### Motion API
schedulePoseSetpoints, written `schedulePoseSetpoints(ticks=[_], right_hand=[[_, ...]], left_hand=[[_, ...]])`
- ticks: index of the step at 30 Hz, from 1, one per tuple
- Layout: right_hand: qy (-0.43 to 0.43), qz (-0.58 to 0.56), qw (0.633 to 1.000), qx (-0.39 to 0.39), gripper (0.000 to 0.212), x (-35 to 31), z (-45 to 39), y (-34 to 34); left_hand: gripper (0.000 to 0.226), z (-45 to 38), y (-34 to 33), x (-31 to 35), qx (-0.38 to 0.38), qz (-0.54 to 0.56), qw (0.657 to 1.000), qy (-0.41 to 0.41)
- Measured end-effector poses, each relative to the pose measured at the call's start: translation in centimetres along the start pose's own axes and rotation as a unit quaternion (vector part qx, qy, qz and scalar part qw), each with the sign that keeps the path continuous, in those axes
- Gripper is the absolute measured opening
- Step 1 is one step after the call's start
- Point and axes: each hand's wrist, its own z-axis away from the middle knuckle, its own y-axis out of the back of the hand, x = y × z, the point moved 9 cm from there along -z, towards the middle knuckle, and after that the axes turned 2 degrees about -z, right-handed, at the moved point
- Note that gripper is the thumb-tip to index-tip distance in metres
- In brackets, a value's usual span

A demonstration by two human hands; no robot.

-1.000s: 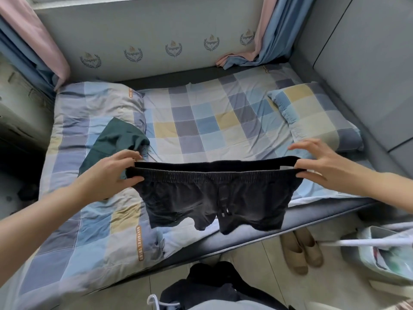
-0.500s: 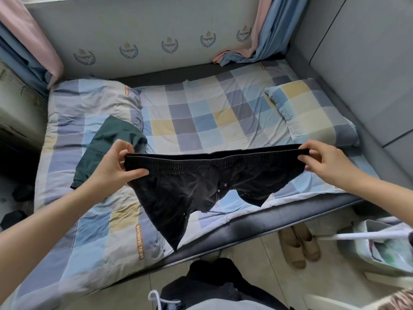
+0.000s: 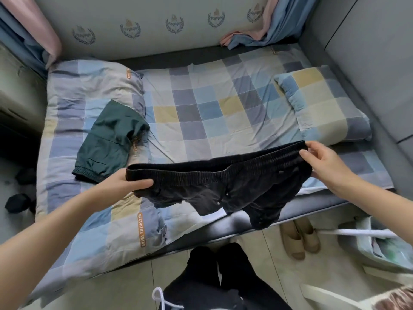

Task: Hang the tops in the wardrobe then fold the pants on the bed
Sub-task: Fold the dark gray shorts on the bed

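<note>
A pair of black shorts (image 3: pixel 223 186) with an elastic waistband hangs stretched between my hands over the front edge of the bed (image 3: pixel 201 113). My left hand (image 3: pixel 125 182) grips the left end of the waistband, thumb on top. At the right end, my right hand (image 3: pixel 324 162) pinches the waistband and holds it higher than the left. The legs dangle crumpled below. Folded dark green pants (image 3: pixel 109 142) lie on the checked quilt to the left.
A checked pillow (image 3: pixel 324 101) lies at the right of the bed, a folded duvet (image 3: pixel 89 86) at the left. Beige slippers (image 3: pixel 299 238) and a white bag (image 3: pixel 380 242) stand on the floor at right. Dark socks (image 3: pixel 17 202) lie at left.
The shorts have swung forward over the bed and dropped lower. My right hand rose and moved away from me, tilting the waistband, and the legs bunched up.
</note>
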Motion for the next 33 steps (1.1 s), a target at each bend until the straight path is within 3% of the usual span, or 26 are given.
schedulePoseSetpoints(ticks=[2,5,7,9,11,13,15,18,20,23,25,29,33], right_hand=[[0.037,0.058,0.997,-0.025,0.020,0.5,-0.1,0.1],[0.076,0.161,0.982,-0.057,0.022,1.8,-0.5,0.1],[0.090,0.206,0.969,-0.097,0.024,2.7,-1.3,0.5],[0.038,0.265,0.947,-0.176,0.020,5.1,-2.8,1.0],[-0.027,0.296,0.920,-0.255,0.025,7.3,-4.7,2.7],[-0.106,0.271,0.911,-0.291,0.015,8.4,-5.9,3.6],[-0.148,0.241,0.905,-0.318,0.019,8.3,-8.1,4.3],[-0.189,0.195,0.915,-0.299,0.030,7.6,-13.5,4.8],[-0.164,0.178,0.926,-0.291,0.042,7.0,-16.7,3.6],[-0.099,0.178,0.946,-0.254,0.022,8.6,-23.0,0.5],[-0.062,0.180,0.961,-0.202,0.011,12.8,-28.6,-1.8],[-0.060,0.238,0.965,-0.098,0.020,25.3,-37.3,-7.0],[-0.075,0.243,0.966,-0.036,0.022,33.5,-41.2,-9.4]], left_hand=[[0.039,0.2,-1.2,-1.1,-0.012,-0.002,0.999,0.035],[0.029,0.3,-2.7,-2.9,-0.035,-0.001,0.994,0.107],[0.040,0.2,-4.1,-3.9,-0.078,0.024,0.983,0.161],[0.059,0.2,-5.8,-4.6,-0.122,0.058,0.965,0.225],[0.064,-0.4,-7.4,-4.6,-0.134,0.079,0.950,0.270],[0.073,-1.2,-7.8,-4.0,-0.138,0.080,0.947,0.279],[0.080,-3.4,-7.4,-3.6,-0.115,0.072,0.950,0.282],[0.068,-8.6,-5.9,-3.5,-0.030,0.094,0.960,0.263],[0.056,-12.1,-4.3,-3.5,0.042,0.124,0.966,0.221],[0.045,-18.6,-2.3,-5.8,0.153,0.146,0.963,0.164],[0.036,-24.1,-2.2,-10.0,0.220,0.113,0.955,0.161],[0.020,-34.8,-6.4,-20.4,0.270,0.010,0.943,0.193],[0.014,-40.3,-7.6,-25.6,0.327,-0.085,0.927,0.163]])
